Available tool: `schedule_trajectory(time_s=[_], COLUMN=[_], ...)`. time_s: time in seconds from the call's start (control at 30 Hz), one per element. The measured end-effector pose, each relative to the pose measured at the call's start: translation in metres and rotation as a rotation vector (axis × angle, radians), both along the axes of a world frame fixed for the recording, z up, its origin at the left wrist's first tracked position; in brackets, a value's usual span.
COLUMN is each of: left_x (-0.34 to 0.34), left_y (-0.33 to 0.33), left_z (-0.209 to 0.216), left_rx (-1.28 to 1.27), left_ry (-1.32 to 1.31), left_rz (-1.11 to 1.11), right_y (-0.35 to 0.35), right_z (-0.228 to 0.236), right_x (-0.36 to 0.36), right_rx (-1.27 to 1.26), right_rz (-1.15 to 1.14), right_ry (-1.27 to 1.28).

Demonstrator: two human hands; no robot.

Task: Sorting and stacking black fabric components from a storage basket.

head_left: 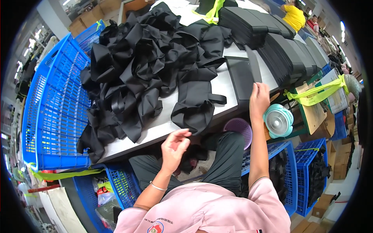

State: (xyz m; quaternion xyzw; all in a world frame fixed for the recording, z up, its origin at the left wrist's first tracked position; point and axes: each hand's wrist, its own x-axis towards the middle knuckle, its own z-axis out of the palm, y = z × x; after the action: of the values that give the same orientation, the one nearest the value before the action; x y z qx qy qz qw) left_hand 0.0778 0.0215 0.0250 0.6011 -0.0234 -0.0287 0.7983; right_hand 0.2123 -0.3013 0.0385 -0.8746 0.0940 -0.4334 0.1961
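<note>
My right hand (pixel 259 99) is closed on the near end of a thin black panel (pixel 254 68), which stands up nearly edge-on. Below that panel, another flat black panel (pixel 240 77) lies on the white table. My left hand (pixel 175 149) is at the table's near edge, fingers loosely bent and apart, with nothing visible in them. Just beyond its fingertips, a black fabric piece (pixel 194 103) with a strap loop hangs slightly over the edge. A large heap of crumpled black fabric pieces (pixel 143 58) covers the table's left and middle.
Stacks of black panels (pixel 283 58) line the back right. Large blue crates (pixel 58 108) stand at the left, more beside my legs. A turquoise fan (pixel 278 121) is right of my forearm, a purple basket (pixel 237 130) below the edge. A person in yellow (pixel 294 17) is far off.
</note>
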Motion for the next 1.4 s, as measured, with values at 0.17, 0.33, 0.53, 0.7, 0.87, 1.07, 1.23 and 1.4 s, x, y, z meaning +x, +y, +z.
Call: schedule_trajectory(time_s=[0.17,0.33,0.53,0.7,0.87,1.07,1.23,1.4], left_x=[-0.004,-0.015,-0.036,-0.048,-0.054,-0.049,0.019,0.070], left_y=[-0.027,-0.036,-0.030,-0.023,-0.016,-0.023,0.004,0.017], left_z=[0.007,-0.022,-0.008,0.002,0.000,0.000,-0.026,-0.028], left_rx=[-0.296,-0.480,-0.536,-0.715,-0.631,-0.235,0.608,0.586], left_ry=[0.032,0.197,0.157,0.371,0.500,0.218,-0.235,-0.255], left_rz=[-0.399,-0.486,-0.465,-0.299,-0.131,-0.281,0.302,0.162], right_y=[0.075,0.119,0.117,0.124,0.146,0.124,0.107,0.105], right_z=[0.049,0.044,0.040,0.019,0.029,-0.013,0.004,-0.017], right_x=[-0.119,-0.201,-0.233,-0.242,-0.239,-0.252,-0.238,-0.222], right_rx=[-0.220,0.105,0.796,0.795,0.067,1.102,1.223,1.237], right_rz=[0.189,0.786,0.962,0.693,0.469,0.823,0.810,0.785], right_ry=[-0.080,0.224,0.731,0.778,0.327,0.761,0.818,0.856])
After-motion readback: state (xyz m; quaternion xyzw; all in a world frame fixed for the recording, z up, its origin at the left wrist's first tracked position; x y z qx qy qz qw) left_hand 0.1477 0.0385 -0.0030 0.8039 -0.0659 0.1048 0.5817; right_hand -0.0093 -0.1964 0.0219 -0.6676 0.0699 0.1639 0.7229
